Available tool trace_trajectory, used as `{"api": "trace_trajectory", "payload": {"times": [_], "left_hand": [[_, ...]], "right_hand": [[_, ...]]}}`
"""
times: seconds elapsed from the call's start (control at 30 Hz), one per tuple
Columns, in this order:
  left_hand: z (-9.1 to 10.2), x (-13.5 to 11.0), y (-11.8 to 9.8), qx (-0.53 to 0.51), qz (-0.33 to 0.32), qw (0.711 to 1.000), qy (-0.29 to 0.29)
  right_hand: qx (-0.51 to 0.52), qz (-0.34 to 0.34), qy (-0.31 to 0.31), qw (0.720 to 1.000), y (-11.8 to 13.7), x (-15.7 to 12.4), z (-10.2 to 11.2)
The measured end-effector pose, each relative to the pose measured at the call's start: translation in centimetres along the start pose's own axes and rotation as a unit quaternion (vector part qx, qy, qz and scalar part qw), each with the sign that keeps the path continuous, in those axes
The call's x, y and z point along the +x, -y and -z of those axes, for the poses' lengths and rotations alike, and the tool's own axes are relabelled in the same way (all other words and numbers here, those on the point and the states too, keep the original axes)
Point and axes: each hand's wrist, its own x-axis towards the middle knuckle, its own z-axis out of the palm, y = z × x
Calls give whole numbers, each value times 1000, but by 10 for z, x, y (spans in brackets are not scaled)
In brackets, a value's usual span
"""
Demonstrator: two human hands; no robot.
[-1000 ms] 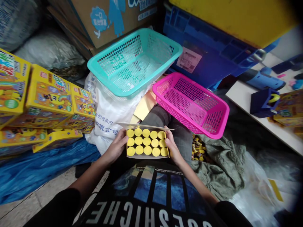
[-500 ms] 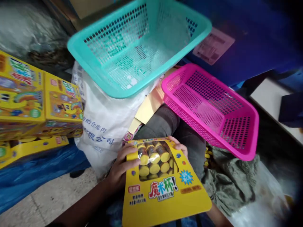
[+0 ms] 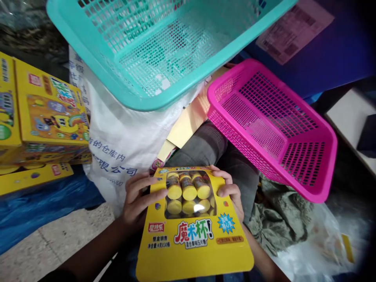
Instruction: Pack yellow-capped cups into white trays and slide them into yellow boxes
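A yellow candy box [image 3: 194, 254] with colourful printing rests at my lap, its long flap pointing toward me. Through its clear window show several small jars [image 3: 188, 188] with yellow lids, lying in rows. My left hand [image 3: 138, 199] grips the box's left side, fingers over the front beside the window. On the opposite side, my right hand [image 3: 232, 192] holds the edge, with fingertips curled over the top right corner. Both thumbs are partly or wholly hidden.
A teal basket [image 3: 158, 102] sits on a white woven sack [image 3: 114, 133] ahead. To its right is a pink basket [image 3: 323, 164]. More yellow boxes [image 3: 55, 105] are stacked at the left on blue sheeting [image 3: 79, 192]. Crumpled green cloth [image 3: 288, 211] lies at the right.
The view has moved closer and lower, so the baskets look larger. My right hand now shows more over the box's right edge. The box is tilted slightly differently, still between both hands.
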Motion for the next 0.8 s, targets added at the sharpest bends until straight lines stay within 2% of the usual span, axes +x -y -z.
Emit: {"api": "trace_trajectory", "payload": {"times": [0.13,0.2,0.33,0.43,0.6,0.67,0.8], "left_hand": [[11,5,-3,44,-58,996,54],[14,3,-3,36,-88,994,54],[18,-7,14,36,-110,990,78],[20,-14,37,-2,-135,984,113],[17,-24,71,-27,-154,976,153],[16,-27,77,-26,-163,973,160],[19,-32,80,-39,-181,959,213]], "right_hand": [[11,3,-20,1000,-6,3,2],[-4,-21,-31,999,-7,4,2],[-18,-76,-24,997,-4,4,1],[-18,-53,1,998,-4,5,5],[-80,-15,118,990,-17,7,20],[-101,0,137,985,-24,8,22],[-116,49,147,981,-30,8,21]]}}
